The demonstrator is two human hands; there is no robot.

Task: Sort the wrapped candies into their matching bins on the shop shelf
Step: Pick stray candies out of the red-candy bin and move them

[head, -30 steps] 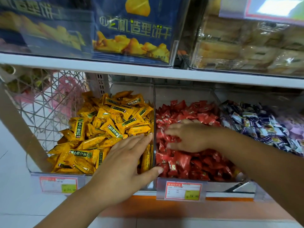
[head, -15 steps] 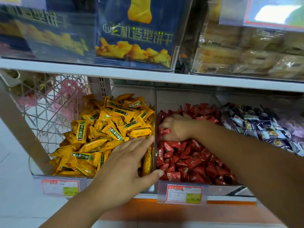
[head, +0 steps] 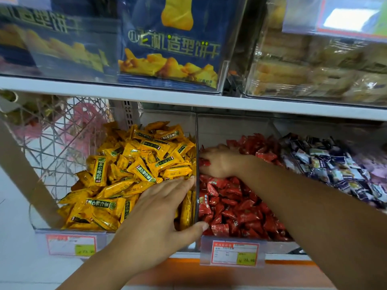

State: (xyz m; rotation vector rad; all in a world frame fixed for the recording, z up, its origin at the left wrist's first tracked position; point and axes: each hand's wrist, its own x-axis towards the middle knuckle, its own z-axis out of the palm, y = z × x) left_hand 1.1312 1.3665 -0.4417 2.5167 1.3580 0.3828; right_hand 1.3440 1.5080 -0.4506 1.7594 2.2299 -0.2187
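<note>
Shop shelf point(head: 209, 101), clear plastic bins. L hand point(head: 155, 218) lies flat, fingers straight, on crinkly yellow candies point(head: 134, 164), thumb across thin divider point(head: 196, 143). R hand point(head: 219, 164) tight vs. divider at rear, fingers curled round glossy red candies point(head: 234, 206).

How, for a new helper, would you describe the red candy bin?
Look beneath the white shelf board. The red candy bin is the second clear bin from the left, where the right hand grips red candies. It alone holds red wrappers; yellow candies lie to its left, dark blue-and-white candies to its right.
</note>
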